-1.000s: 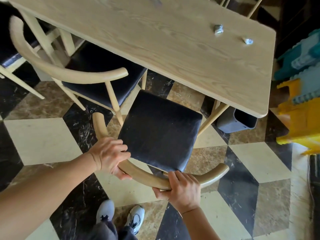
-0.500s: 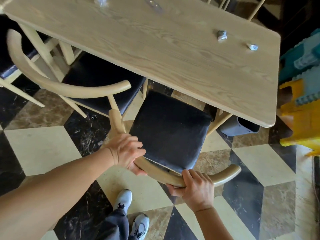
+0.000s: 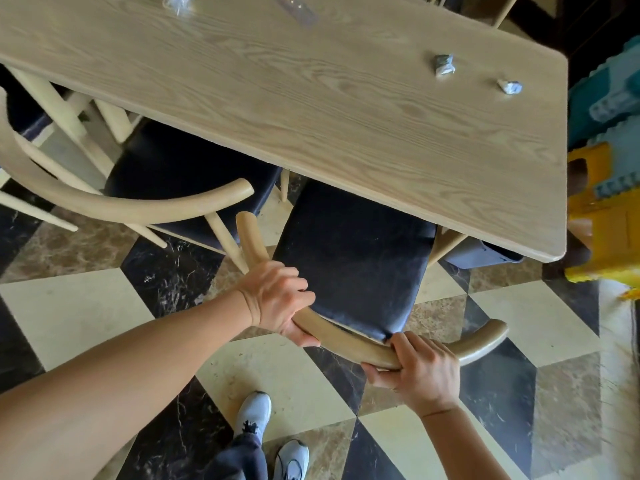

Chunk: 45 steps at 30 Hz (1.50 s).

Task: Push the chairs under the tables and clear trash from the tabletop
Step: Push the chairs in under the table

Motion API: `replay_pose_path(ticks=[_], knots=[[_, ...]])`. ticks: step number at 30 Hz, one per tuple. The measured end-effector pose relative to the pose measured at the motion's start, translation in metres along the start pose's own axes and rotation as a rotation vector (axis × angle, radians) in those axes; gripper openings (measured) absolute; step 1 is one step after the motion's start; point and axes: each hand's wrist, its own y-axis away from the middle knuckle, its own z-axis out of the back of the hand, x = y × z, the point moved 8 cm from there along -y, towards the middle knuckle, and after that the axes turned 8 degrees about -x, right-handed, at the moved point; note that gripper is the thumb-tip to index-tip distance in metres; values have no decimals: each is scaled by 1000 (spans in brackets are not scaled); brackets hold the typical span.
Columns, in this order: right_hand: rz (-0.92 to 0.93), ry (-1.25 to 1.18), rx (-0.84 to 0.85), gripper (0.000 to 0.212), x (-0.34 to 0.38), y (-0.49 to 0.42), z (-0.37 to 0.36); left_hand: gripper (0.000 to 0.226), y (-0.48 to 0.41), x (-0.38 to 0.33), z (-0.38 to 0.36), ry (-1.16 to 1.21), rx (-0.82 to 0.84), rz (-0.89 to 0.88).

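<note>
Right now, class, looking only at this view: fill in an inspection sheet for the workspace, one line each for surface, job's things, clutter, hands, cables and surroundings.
Surface: wooden table, bare across the middle.
Job's things: chair with its dark seat partly under the table edge; second chair on the left, also partly under; two crumpled wrappers near the table's right end.
Clutter: clear plastic scraps at the far edge, blurred.
Hands: left hand and right hand both grip the chair's curved backrest.
Cables: nothing seen.
Surroundings: checkered marble floor; grey bin under the table; yellow and teal plastic items at right.
</note>
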Motion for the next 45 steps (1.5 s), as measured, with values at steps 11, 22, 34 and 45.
replay_pose_path(ticks=[11, 22, 34, 45], knots=[[45, 19, -3, 59, -29, -19, -5, 72, -23, 13, -14, 56, -64, 24], [49, 31, -12, 66, -51, -37, -8, 72, -47, 25, -18, 40, -70, 43], [25, 30, -41, 65, -51, -37, -7, 70, -47, 25, -22, 49, -44, 44], [-106, 56, 165, 68, -44, -43, -16, 68, -47, 35, -21, -4, 66, 9]])
